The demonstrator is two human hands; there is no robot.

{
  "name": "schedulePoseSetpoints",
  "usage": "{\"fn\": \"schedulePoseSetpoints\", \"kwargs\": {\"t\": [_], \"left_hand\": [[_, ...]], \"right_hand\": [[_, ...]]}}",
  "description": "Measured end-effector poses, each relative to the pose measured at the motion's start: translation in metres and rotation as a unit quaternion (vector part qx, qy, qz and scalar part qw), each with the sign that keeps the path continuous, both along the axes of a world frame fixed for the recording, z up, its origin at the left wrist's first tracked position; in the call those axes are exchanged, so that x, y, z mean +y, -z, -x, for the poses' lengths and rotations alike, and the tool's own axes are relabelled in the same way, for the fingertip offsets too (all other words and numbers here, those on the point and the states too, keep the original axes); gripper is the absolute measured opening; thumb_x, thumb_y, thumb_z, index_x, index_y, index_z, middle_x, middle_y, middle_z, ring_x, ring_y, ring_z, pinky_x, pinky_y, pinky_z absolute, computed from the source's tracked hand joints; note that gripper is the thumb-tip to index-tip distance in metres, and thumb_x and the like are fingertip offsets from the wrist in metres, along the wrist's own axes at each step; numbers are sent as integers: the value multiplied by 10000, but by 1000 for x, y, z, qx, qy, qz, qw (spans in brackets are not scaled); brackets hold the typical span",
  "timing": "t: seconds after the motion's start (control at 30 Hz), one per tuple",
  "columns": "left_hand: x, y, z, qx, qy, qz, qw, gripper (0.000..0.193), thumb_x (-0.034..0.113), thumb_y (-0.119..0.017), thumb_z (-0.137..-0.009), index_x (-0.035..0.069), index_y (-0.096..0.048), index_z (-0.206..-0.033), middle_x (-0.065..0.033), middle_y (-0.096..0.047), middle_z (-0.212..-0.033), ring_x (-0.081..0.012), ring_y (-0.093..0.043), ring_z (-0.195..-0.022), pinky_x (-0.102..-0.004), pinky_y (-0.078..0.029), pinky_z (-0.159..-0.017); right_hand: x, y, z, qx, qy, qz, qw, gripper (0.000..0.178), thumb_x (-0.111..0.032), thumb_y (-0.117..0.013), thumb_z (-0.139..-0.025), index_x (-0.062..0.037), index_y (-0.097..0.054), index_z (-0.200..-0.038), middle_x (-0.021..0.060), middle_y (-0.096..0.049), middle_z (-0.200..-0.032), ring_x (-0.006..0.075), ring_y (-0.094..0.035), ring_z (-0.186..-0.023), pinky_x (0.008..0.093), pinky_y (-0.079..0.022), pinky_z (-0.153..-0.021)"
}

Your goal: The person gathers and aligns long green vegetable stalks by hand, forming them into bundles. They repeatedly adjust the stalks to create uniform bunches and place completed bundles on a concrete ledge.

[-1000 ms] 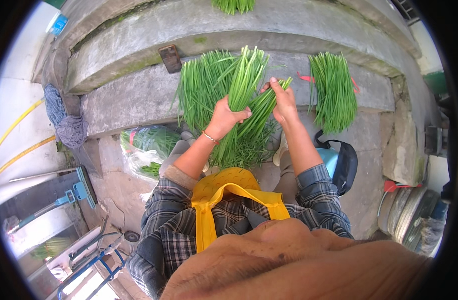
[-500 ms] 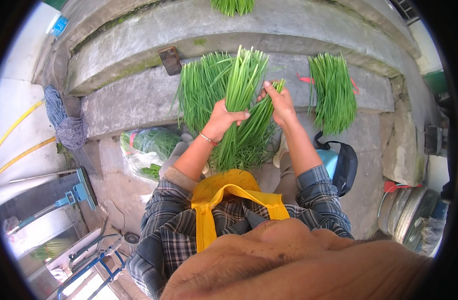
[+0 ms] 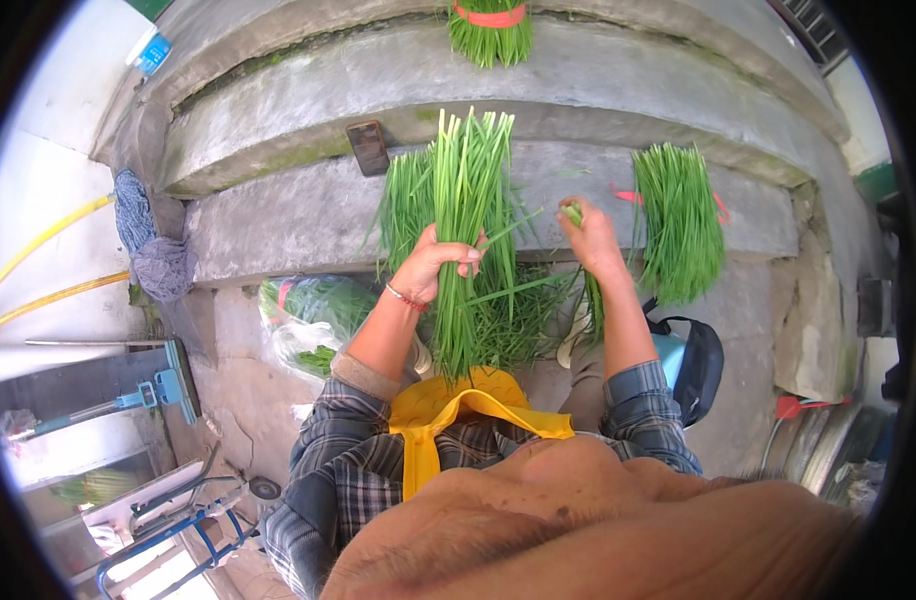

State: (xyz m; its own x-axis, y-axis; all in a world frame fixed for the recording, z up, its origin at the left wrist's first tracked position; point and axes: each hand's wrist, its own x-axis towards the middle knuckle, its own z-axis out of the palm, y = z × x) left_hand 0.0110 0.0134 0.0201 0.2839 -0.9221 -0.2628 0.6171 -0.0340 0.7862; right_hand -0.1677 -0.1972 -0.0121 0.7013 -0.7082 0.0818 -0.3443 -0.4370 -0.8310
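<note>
My left hand (image 3: 425, 268) is closed round a thick upright bunch of garlic chives (image 3: 473, 165), its pale cut ends pointing away from me. A few stray blades stick out sideways to the right. To the right, my right hand (image 3: 593, 238) grips a smaller bunch (image 3: 592, 302) by its pale ends, and its green blades hang down beside my forearm. Behind the left-hand bunch, a pile of chives (image 3: 403, 205) lies on the step. Loose green blades (image 3: 530, 325) lie heaped below, between my feet.
On the step to the right lies a chive bundle (image 3: 681, 225) over a red strip; another, red-banded bundle (image 3: 490, 42) sits higher up. A dark phone (image 3: 367, 148) rests at the left. Nearby are a clear bag of greens (image 3: 303, 305), a mop head (image 3: 158, 260) and a dark bag (image 3: 700, 365).
My right hand has moved right, away from the left-hand bunch, drawing the smaller bunch of chives with it. The left-hand bunch now stands straighter.
</note>
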Motion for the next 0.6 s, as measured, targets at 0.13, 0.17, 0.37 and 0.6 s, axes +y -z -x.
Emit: {"fn": "schedulePoseSetpoints", "kwargs": {"t": [0.13, 0.17, 0.37, 0.6], "left_hand": [[-2, 5, 6, -96, 45, -9, 994, 247, 54, -715, -801, -13, -608, -1014, -95, -628, -867, -124, -531, -592, -263, -431, -565], [-4, 8, 9, -101, 52, -13, 993, 243, 54, -712, -805, -11, -609, -1016, -93, -631, -871, -124, -535, -601, -264, -432, -564], [-6, 10, 20, -104, 85, -16, 991, 257, 67, -703, -829, -11, -616, -1058, -73, -642, -866, -119, -541, -628, -255, -434, -556], [-6, 2, 12, -91, 119, -30, 988, 249, 167, -677, -880, -9, -625, -1047, -81, -652, -823, -110, -517, -594, -241, -408, -532]], "right_hand": [[-14, -20, -2, -176, 98, -206, 957, 298, -250, -763, -847, -5, -678, -994, -26, -532, -648, 95, -474, -534, 281, -407, -508], [-7, -33, -4, -211, 101, -260, 937, 294, -256, -759, -855, 1, -683, -975, -28, -523, -632, 83, -457, -509, 275, -390, -482], [-2, -41, 0, -151, 9, -330, 932, 324, -230, -776, -844, 9, -665, -1032, -42, -511, -650, 62, -444, -514, 238, -355, -469], [-7, -49, 10, -143, -7, -357, 923, 265, -196, -753, -859, 9, -665, -1004, -31, -535, -665, 62, -459, -530, 236, -368, -494]]}}
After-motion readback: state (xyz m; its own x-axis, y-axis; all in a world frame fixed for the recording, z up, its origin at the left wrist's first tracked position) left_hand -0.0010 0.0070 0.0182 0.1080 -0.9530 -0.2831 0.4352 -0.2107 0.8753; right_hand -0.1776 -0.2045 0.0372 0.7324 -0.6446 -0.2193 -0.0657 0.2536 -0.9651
